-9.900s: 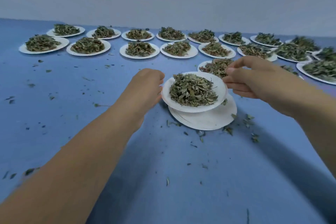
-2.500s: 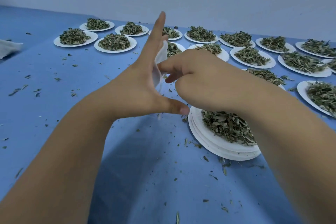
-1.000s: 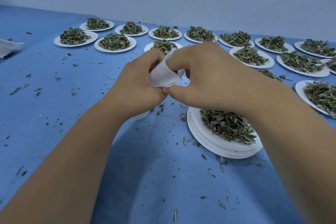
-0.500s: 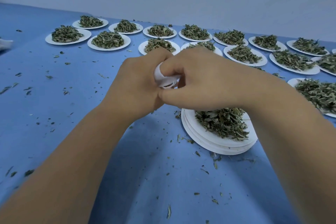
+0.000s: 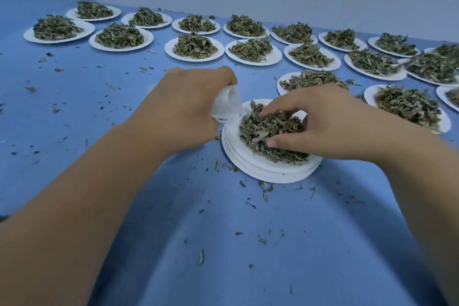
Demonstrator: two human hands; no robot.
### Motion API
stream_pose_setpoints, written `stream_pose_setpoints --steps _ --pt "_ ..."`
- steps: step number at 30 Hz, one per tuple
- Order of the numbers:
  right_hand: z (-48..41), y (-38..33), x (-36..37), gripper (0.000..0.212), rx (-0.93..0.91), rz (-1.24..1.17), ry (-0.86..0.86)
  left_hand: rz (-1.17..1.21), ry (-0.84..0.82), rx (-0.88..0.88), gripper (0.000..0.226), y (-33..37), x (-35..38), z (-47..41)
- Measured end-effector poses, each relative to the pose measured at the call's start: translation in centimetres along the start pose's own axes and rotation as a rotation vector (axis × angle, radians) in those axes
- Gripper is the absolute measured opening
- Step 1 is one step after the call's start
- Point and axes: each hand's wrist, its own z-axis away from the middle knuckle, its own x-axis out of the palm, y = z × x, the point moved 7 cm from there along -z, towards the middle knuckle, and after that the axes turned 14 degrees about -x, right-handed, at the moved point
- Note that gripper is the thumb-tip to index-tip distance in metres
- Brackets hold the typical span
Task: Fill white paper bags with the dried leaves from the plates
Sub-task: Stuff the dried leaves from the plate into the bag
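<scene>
White paper bag [image 5: 228, 104] is gripped in the left hand [image 5: 188, 107], just beside the plate stack [image 5: 260, 169]. The right hand [image 5: 323, 126] curls around the leaves [image 5: 260, 129] on top.

Left hand [image 5: 191, 109] clenched, right hand [image 5: 325, 126] clawed

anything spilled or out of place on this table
Yes: loose leaf bits are scattered across the blue table cover, thickest beside the stack of plates where the right hand grabs dried leaves and the left hand holds the white bag. The stack's plates sit slightly offset.
</scene>
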Motion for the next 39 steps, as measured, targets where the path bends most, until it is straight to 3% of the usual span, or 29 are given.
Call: stream_pose_setpoints --steps 5,12,22,28,32,39 --pt "0.0 0.3 -0.6 0.025 -0.004 -0.033 0.117 -0.155 0.002 0.039 0.051 2.0 -0.7 -1.3" --pt "1.8 -0.2 -3.1 0.021 0.002 -0.177 0.393 -0.241 -0.002 0.117 0.051 4.4 0.2 -1.8" --pt "1.0 -1.8 -1.4 0.030 -0.079 -0.140 0.343 -0.025 -0.015 0.022 0.043 4.8 1.2 -0.7" --pt "0.9 -1.0 -1.6 0.013 -0.001 -0.142 0.438 0.005 -0.005 0.024 0.050 4.6 1.6 -0.8" --pt "0.6 -1.0 -1.8 0.013 0.046 -0.137 0.535 0.041 0.022 0.036 0.057 4.9 1.6 -0.7" --pt "0.5 -0.6 -1.1 0.034 0.013 -0.534 0.411 0.111 0.038 0.058 0.060 4.8 1.6 -0.8"
